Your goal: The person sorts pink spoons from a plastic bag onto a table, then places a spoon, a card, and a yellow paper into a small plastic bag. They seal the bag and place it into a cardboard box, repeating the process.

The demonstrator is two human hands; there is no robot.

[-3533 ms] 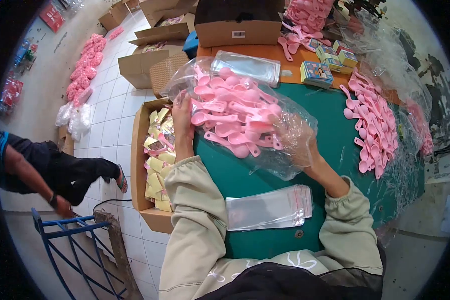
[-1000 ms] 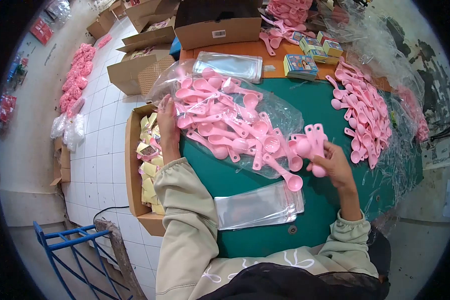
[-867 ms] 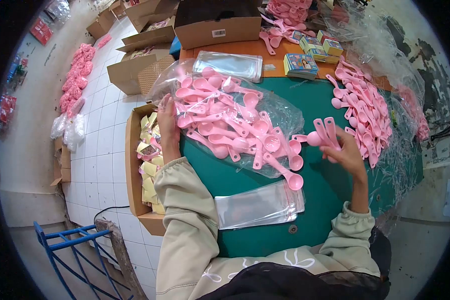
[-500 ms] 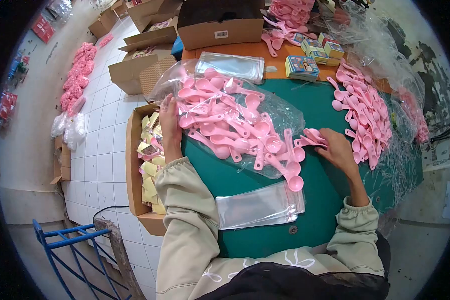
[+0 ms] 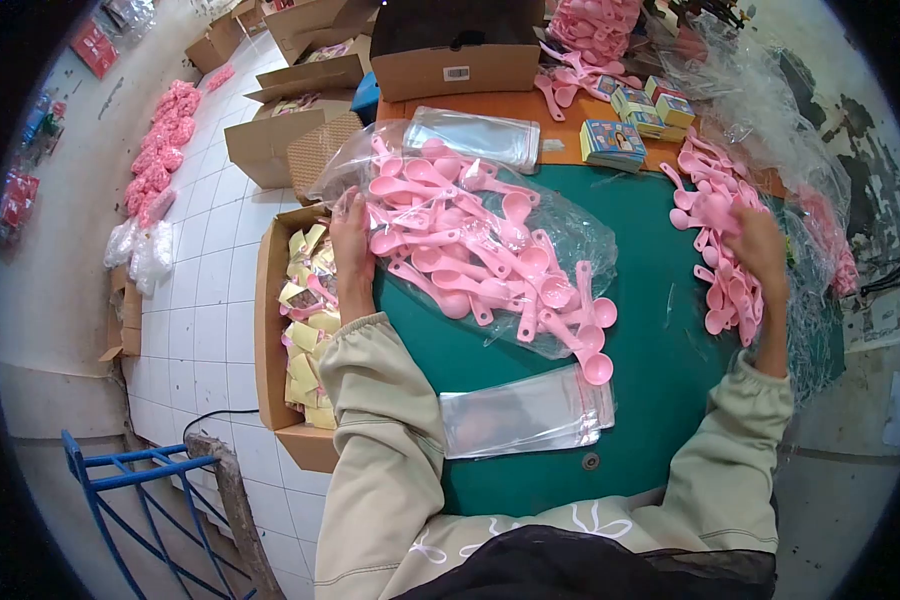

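Note:
A large clear plastic bag lies on the green table with a heap of pink plastic scoops in and on it; several spill out at its lower right. My left hand is at the bag's left edge, fingers curled on the film. Over on the right, my right hand is closed on pink scoops, somewhat blurred, right above a second pile of pink scoops. Its fingertips are partly hidden. Flat clear sleeves lie in front of me.
At my left stands an open carton of small yellow-carded packets. Small printed boxes, more clear sleeves and a brown box are at the back. Crumpled film hangs along the right edge. A blue metal frame stands lower left.
My right hand has moved right and up with the pink scoops, from beside the bag to the right-hand pile. My left hand stays at the bag's edge. The view has shifted slightly.

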